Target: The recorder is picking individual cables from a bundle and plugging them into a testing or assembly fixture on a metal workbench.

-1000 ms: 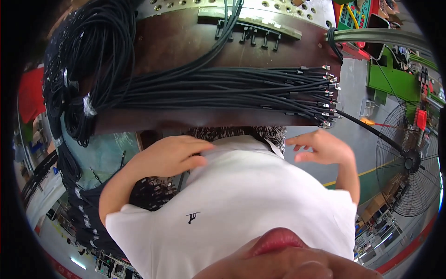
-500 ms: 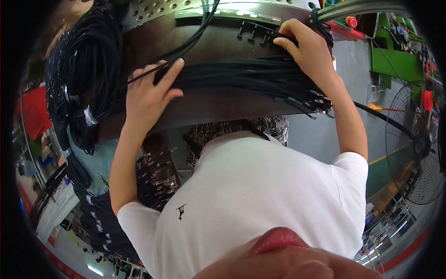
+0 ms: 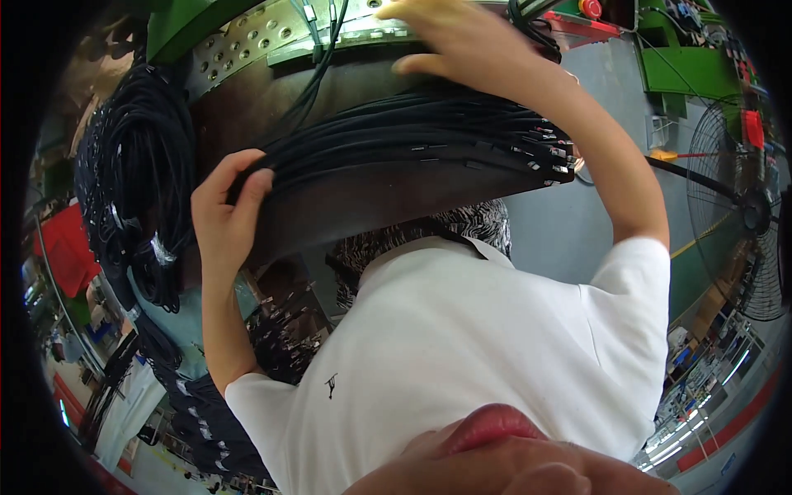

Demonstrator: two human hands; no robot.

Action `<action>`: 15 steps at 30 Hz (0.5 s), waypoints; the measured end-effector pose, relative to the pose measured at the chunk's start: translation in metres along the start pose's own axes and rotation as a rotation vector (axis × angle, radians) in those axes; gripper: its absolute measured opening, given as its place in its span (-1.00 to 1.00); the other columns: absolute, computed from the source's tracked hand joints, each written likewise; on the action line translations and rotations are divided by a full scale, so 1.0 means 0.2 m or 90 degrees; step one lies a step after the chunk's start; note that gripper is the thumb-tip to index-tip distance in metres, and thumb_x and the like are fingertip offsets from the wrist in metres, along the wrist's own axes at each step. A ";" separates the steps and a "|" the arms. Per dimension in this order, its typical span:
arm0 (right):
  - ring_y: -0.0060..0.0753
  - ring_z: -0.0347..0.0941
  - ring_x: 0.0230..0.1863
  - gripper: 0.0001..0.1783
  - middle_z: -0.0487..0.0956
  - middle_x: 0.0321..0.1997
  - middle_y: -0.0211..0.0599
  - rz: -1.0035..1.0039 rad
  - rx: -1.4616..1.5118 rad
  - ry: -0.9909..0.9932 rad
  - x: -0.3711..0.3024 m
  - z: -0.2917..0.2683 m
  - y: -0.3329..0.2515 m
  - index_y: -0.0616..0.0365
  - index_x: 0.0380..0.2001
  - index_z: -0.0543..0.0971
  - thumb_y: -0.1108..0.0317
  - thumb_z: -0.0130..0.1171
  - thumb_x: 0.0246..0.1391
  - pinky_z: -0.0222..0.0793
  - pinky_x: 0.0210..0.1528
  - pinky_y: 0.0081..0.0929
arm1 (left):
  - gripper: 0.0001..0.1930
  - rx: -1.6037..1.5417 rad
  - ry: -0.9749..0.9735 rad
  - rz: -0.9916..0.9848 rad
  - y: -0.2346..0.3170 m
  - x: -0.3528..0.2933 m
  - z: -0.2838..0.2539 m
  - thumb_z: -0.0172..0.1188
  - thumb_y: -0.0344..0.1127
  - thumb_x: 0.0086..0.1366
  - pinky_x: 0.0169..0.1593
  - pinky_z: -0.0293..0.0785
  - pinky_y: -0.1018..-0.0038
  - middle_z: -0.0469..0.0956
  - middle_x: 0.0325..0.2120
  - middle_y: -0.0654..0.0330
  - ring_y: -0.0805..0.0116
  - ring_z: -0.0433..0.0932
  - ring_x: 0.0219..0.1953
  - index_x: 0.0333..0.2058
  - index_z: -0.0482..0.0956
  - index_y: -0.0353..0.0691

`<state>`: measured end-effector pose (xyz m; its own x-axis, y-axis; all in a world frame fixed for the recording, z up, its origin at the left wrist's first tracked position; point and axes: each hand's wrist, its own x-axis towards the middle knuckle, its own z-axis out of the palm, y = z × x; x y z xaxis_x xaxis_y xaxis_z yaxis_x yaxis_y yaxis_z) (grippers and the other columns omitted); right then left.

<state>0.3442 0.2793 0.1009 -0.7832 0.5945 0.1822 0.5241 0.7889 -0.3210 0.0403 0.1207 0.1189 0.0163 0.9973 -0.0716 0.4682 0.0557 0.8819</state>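
A long bundle of black cables point(image 3: 396, 132) lies across the dark brown worktop, with metal-tipped connectors point(image 3: 549, 157) at its right end. My left hand point(image 3: 227, 210) is closed around the bundle's left end, thumb towards me. Reaching over the bundle, my right hand point(image 3: 470, 49) is above the metal strip at the back of the worktop. It is slightly blurred, with thumb and fingers stretched out and apart, and nothing shows between them. Left of it, a few thin cables point(image 3: 322, 74) run down over the strip towards the bundle.
A thick mass of coiled black cables point(image 3: 136, 157) hangs at the left of the brown worktop point(image 3: 371, 202). Behind is a perforated metal plate point(image 3: 239, 54) beside a green frame part point(image 3: 190, 33). A red button point(image 3: 589, 8) and a black fan point(image 3: 752, 210) stand to the right.
My right hand has left the small black pegs and swung left and away from me to the metal strip. My left hand has come nearer me and leftward, closing on the bundle.
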 end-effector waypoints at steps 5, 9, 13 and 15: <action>-0.15 0.48 -0.22 -0.65 0.54 -0.31 -0.16 -0.244 -0.136 0.297 0.32 0.23 0.18 0.16 -0.24 0.53 0.06 0.10 0.16 0.38 -0.07 -0.29 | -0.51 0.254 -0.411 0.070 0.43 0.19 0.31 0.31 -0.07 0.18 -0.23 0.50 0.38 0.61 -0.39 0.03 0.23 0.60 -0.37 -0.08 0.54 -0.37; -0.13 0.47 -0.28 -0.79 0.54 -0.35 -0.12 -0.233 -0.092 0.187 0.43 0.30 0.18 0.19 -0.35 0.58 0.31 0.03 0.10 0.37 -0.10 -0.30 | -0.49 0.093 -0.582 0.007 0.55 0.43 0.72 0.23 -0.01 0.25 -0.43 0.37 0.49 0.51 -0.58 0.20 0.42 0.44 -0.56 -0.04 0.53 -0.37; -0.10 0.46 -0.31 -0.86 0.52 -0.36 -0.13 -0.281 -0.154 0.107 0.22 0.20 0.24 0.18 -0.40 0.55 0.35 0.07 0.07 0.38 -0.10 -0.30 | -0.60 -0.181 -0.735 -0.198 0.60 0.38 0.81 0.14 -0.02 0.35 -0.63 0.11 0.62 0.37 -0.73 0.39 0.66 0.22 -0.71 -0.14 0.58 -0.30; -0.04 0.46 -0.28 -0.86 0.49 -0.36 -0.12 -0.161 0.105 0.026 0.08 0.10 0.24 0.19 -0.38 0.51 0.36 0.17 0.00 0.41 -0.11 -0.24 | -0.67 -0.346 -0.684 -0.278 0.58 0.23 0.72 0.10 -0.08 0.40 -0.63 0.12 0.64 0.37 -0.71 0.38 0.66 0.23 -0.70 -0.25 0.56 -0.28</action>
<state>0.3495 0.3239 0.0706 -0.8660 0.3905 0.3124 0.2494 0.8788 -0.4068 0.2218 0.1656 0.1512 0.7744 0.3653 -0.5166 0.1998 0.6335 0.7475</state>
